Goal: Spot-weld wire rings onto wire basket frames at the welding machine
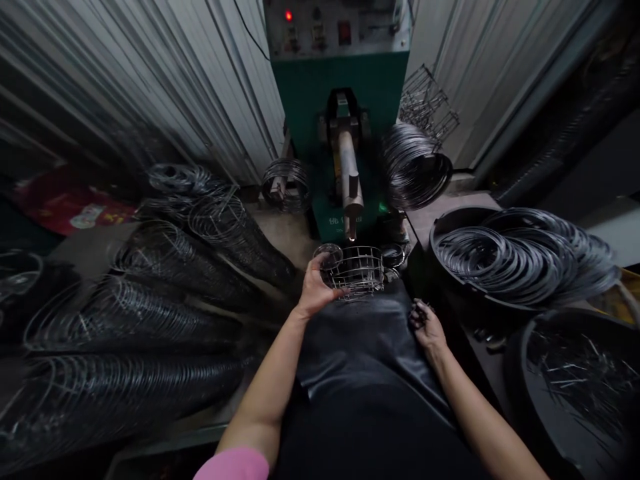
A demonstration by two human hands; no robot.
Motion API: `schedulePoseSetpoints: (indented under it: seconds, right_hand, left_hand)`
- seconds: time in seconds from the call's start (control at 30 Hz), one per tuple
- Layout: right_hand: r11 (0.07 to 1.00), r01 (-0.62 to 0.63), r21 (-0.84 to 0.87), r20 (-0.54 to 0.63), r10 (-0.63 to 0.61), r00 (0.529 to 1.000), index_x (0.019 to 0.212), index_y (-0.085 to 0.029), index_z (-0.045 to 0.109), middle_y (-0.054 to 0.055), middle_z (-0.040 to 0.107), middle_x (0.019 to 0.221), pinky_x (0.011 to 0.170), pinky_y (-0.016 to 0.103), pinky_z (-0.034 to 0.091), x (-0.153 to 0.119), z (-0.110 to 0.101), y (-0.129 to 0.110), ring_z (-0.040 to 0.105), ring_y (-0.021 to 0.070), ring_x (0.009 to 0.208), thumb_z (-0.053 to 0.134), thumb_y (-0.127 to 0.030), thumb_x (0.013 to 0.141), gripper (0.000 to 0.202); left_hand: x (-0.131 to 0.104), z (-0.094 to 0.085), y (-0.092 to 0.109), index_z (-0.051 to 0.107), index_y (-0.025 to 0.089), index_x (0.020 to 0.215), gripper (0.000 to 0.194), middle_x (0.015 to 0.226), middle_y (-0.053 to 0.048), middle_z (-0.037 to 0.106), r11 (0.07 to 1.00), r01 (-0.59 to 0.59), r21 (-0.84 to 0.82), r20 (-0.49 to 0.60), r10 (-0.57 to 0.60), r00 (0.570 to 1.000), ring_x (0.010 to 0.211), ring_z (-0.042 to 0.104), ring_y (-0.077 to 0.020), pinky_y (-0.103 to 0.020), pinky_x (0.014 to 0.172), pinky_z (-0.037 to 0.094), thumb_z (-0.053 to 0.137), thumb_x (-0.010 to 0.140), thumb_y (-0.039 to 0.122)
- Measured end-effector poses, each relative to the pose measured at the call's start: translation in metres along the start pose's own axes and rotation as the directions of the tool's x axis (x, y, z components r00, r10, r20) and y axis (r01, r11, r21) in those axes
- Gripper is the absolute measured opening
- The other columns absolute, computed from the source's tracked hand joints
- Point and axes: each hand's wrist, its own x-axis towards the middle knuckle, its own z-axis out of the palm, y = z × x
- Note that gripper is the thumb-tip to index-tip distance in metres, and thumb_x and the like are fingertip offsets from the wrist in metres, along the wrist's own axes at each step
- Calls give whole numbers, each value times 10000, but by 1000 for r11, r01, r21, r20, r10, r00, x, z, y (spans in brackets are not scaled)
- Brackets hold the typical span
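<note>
My left hand [316, 288] grips the left side of a small round wire basket [367, 283], its thumb toward the near rim. The basket has bent wire hoops and thin cross wires, and stands just below the tip of a metal electrode arm [351, 193] on a green machine [295, 93]. To the right of the basket and apart from it, my right hand [427, 325] is closed, fingers curled. Small dark bits show at its fingertips; what they are is too dark to make out. A dark apron [360, 347] covers my lap below both hands.
Stacks of wire rings [145, 313] lie at left. A wire-ring bundle [413, 167] hangs right of the machine, a smaller one [286, 187] left. At right stand a tub [440, 273] of wire rings and a bin [525, 373] of short wire rods. A red lamp [289, 15] glows.
</note>
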Motion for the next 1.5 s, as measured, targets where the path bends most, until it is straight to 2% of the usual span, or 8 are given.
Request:
schedulePoseSetpoints:
  seconds: [0.33,0.5,0.6,0.77,0.93,1.13,1.3,1.5]
  right_hand:
    - [947,-257,195,229,211,950,710,-185,560,-40,534,576,465,208,455,-1,22,-18,523,96,539,648,-183,591,148]
    - [978,161,-134,117,-146,982,794,-193,623,-27,593,643,381,176,336,-5,22,-7,464,75,463,698,-308,587,248]
    - [725,470,-503,258,-393,882,803,-190,664,34,666,762,560,260,469,-3,3,8,591,153,645,682,-382,625,262]
    - [342,671,-658,575,-348,741,763,-195,676,85,691,799,709,360,504,-8,-9,4,643,238,758,567,-466,714,296]
    - [29,851,-525,837,-162,522,948,-232,654,51,686,922,722,286,478,-43,52,-59,639,199,836,505,-325,817,219]
    - [-330,787,-521,834,0,552,881,-245,612,4,661,678,515,225,362,-57,128,-83,610,182,619,651,-205,682,207]
    - [-108,837,-537,843,-121,525,827,-240,625,-4,660,696,567,233,411,-51,136,-54,610,172,644,580,-172,719,136]
    - [246,909,-338,936,-15,352,905,-220,677,38,680,915,790,304,470,-45,131,-59,627,192,864,534,-263,793,186]
  left_hand:
    - [-8,-3,37,462,187,1006,723,1202,-127,513,938,-169,302,-48,192,980,1120,503,-293,-456,954,400,859,419,332]
    - [-10,-4,40,491,188,901,625,1221,-138,502,926,-180,330,-29,201,979,1138,487,-299,-462,964,393,858,420,344]
    - [-10,-4,42,520,188,885,593,1220,-135,507,919,-182,349,-29,205,978,1147,480,-301,-458,970,392,858,425,346]
    - [-9,-5,44,554,177,917,574,1226,-135,509,914,-205,350,-14,224,975,1166,470,-292,-439,989,386,842,467,386]
    - [-9,-3,42,581,174,945,552,1268,-136,484,914,-189,358,-4,204,979,1207,434,-299,-442,1016,363,829,500,386]
    - [-12,3,45,592,177,982,570,1272,-139,483,932,-209,297,74,196,978,1228,414,-311,-476,1037,336,840,489,317]
    - [-11,5,46,603,185,966,559,1268,-132,485,952,-185,242,81,170,982,1212,432,-312,-493,1033,340,844,475,299]
    - [-8,0,44,615,178,968,551,1273,-121,480,982,-108,152,54,101,993,1201,451,-291,-452,1014,384,841,472,262]
